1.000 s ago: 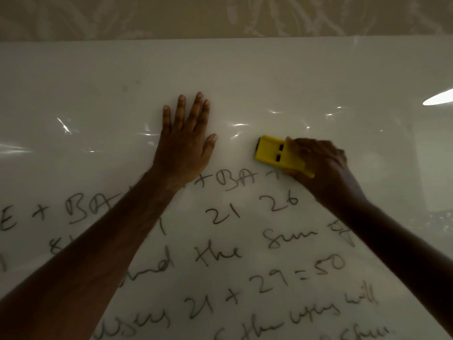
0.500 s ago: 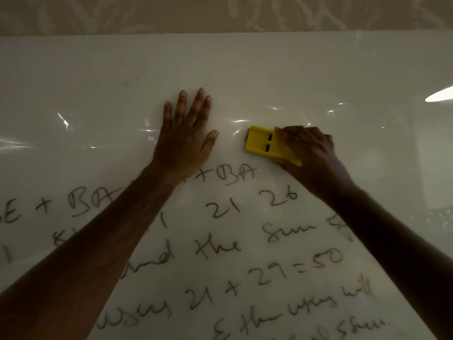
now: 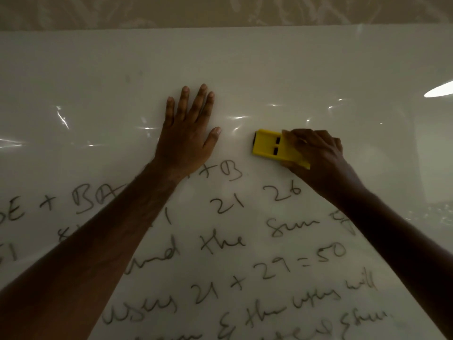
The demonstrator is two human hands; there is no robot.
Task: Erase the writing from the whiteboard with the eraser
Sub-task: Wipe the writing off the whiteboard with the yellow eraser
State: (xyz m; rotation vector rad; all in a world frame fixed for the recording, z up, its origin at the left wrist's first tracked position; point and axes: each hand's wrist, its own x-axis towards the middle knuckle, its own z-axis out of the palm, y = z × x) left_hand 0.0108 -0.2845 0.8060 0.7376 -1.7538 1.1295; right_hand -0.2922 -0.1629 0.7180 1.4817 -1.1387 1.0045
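A white whiteboard (image 3: 294, 69) fills the view, its upper half bare and its lower half covered with dark handwriting (image 3: 245, 241). My right hand (image 3: 318, 155) grips a yellow eraser (image 3: 268, 147) flat against the board, just above the "21 26" line. My left hand (image 3: 188, 133) lies flat on the board with straight fingers, a short gap left of the eraser. Next to the left wrist the line reads "+B".
A patterned beige wall (image 3: 220, 11) runs above the board's top edge. Light glare (image 3: 438, 90) shines on the board at the right. Both forearms cross the written area from the bottom corners.
The eraser slid left and back a little along the top written line. The "A" after "+B" and the marks to its right are gone. My left hand stayed flat.
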